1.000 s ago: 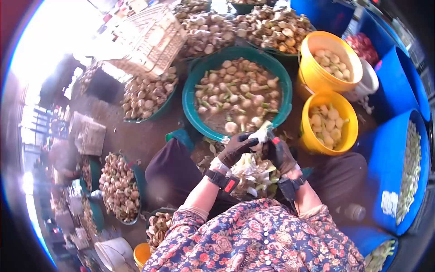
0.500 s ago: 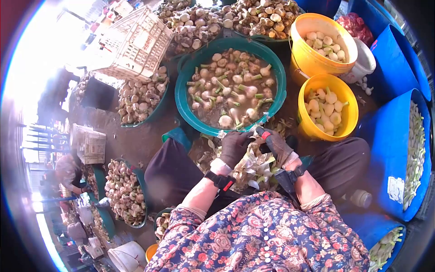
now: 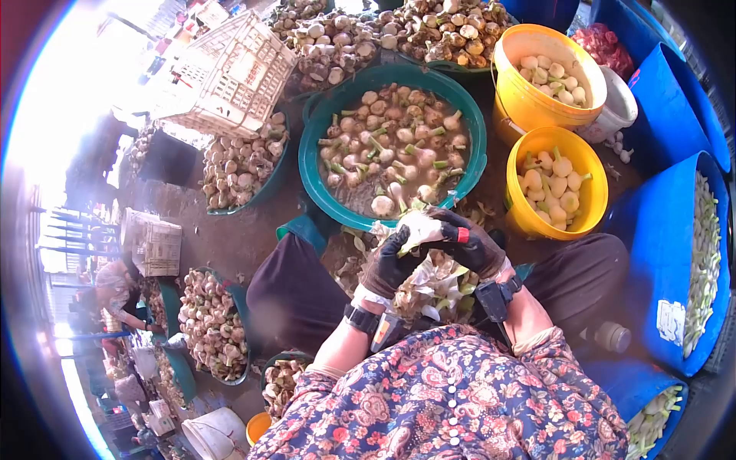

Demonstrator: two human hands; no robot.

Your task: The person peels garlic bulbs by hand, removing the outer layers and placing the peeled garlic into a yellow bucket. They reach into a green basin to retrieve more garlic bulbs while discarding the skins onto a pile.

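Observation:
My left hand (image 3: 388,265), in a dark glove, is closed around the lower left side of a white garlic bulb (image 3: 420,230). From the other side, my gloved right hand (image 3: 477,251) grips the same bulb, with red tape round one finger. Its pale green end points up toward the tub. Below my hands, between my knees, lies a heap of papery garlic skins (image 3: 438,285). Just beyond them stands a green tub (image 3: 309,165) of murky water with many garlic bulbs (image 3: 418,153) floating in it.
Two yellow buckets (image 3: 515,184) of peeled bulbs stand at right, near blue containers (image 3: 644,253). Heaps of unpeeled garlic (image 3: 211,322) fill tubs at left and back. A white crate (image 3: 238,77) rests at upper left. Another person (image 3: 115,291) works at far left.
My hands have turned and lifted a little, bringing the white bulb into sight between them. My left wrist has rotated. The tubs and buckets stay in place.

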